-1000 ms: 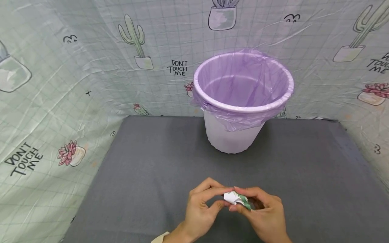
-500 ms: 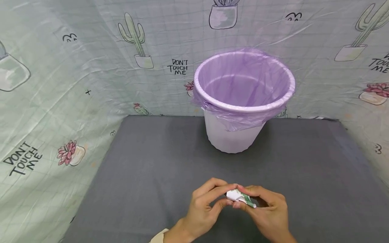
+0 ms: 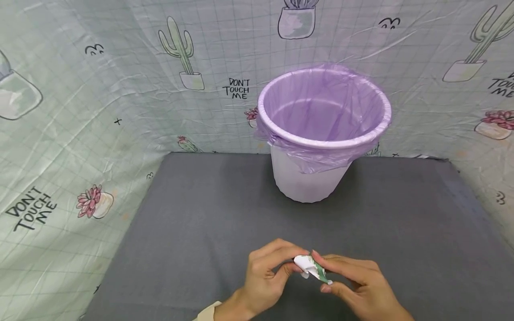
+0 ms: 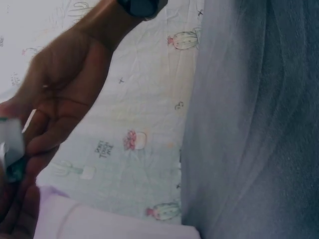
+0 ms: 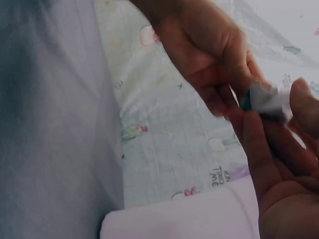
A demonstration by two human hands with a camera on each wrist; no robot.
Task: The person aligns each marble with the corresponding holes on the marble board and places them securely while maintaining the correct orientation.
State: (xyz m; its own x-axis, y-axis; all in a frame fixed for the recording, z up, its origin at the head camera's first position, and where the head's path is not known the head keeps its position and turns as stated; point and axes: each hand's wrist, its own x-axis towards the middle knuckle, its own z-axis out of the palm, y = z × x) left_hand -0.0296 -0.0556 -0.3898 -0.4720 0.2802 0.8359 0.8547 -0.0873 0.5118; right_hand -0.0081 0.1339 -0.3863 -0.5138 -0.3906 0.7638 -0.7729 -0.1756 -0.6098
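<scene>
A small folded piece of paper (image 3: 308, 265), white with a green end, is held between both hands low in the head view. My left hand (image 3: 263, 274) pinches its white end between thumb and fingers. At the green end, my right hand (image 3: 367, 285) has the index finger along the top and the thumb by the lower tip. In the right wrist view the paper (image 5: 269, 101) sits blurred between the right hand (image 5: 284, 204) and the left hand (image 5: 204, 55). Only part of the paper (image 4: 11, 142) shows in the left wrist view, beside the right hand (image 4: 65, 82).
Beyond the hands stands a white bin (image 3: 307, 183) with a purple liner (image 3: 321, 158) folded over its rim. It rests on a grey cloth surface (image 3: 201, 214). Cactus-patterned sheets (image 3: 136, 89) hang at the back and sides.
My right hand has shifted slightly right and down, its thumb drawing away from the left hand's thumb. The paper now slants more, its green tip lower.
</scene>
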